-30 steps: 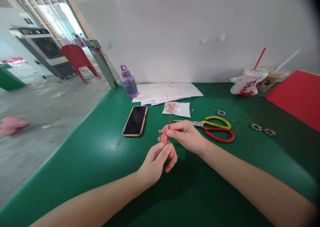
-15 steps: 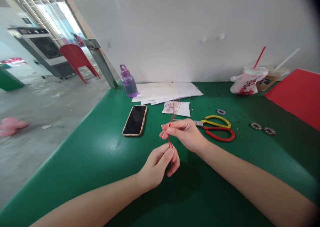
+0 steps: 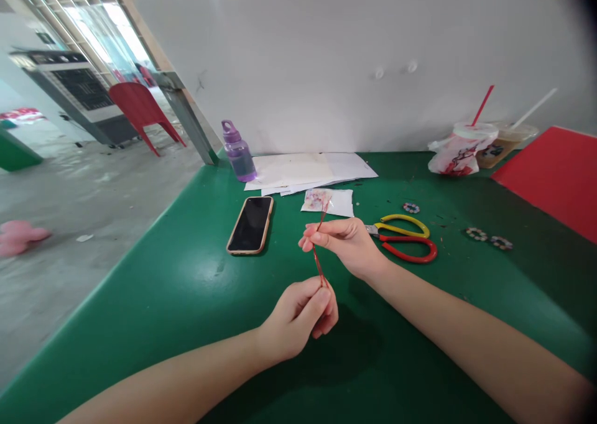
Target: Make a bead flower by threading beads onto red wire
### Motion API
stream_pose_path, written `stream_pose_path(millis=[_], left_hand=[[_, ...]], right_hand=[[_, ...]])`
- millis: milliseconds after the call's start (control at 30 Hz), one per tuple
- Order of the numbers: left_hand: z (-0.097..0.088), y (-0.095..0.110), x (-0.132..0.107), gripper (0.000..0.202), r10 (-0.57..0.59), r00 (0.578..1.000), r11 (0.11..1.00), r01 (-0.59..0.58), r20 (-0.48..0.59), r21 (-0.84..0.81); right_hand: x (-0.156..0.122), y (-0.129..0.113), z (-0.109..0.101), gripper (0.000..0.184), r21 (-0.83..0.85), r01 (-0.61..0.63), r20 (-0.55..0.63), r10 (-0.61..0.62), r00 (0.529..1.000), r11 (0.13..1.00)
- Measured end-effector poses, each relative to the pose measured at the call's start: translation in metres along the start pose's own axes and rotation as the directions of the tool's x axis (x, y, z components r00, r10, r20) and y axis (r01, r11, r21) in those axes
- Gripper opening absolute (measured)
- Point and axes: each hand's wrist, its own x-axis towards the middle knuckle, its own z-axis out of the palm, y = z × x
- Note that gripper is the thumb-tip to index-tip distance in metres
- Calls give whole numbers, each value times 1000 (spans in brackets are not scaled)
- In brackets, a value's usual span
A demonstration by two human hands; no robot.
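Observation:
Thin red cords [image 3: 318, 262] run between my two hands above the green table. My left hand [image 3: 303, 315] is closed, pinching their lower end between thumb and fingers. Higher up and farther away, my right hand [image 3: 342, 240] pinches the same cords, and their loose tips stick out above its fingers. Behind the right hand lie scissors [image 3: 405, 258] with one yellow and one red handle; their blades are mostly hidden by that hand. A small white packet [image 3: 340, 203] with a coloured print lies just beyond the cord tips.
On the green table [image 3: 186, 299] lie a phone [image 3: 250, 225], white papers [image 3: 298, 170] and small beaded rings [image 3: 411, 207]. A purple bottle [image 3: 240, 153] stands at the back left. Drink cups [image 3: 464, 150] and a red board [image 3: 555, 175] are at the right, before a white panel [image 3: 303, 69].
My left hand has moved down and slightly right, away from my right hand. A longer stretch of cord now shows between them, and less sticks out above my right fingers.

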Motion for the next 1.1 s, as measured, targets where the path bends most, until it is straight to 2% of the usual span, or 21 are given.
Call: stream_pose_path(millis=[533,1100], left_hand=[[0,-2,-1,38,5,998,994,-12,57,110],[1,4,-2,41,18,991,970,-50,133,237]], right_hand=[[3,2,-5,12,-78,20,-86,-26,996,997],[5,2,-7,11,-59,17,-175,-27,984,998]])
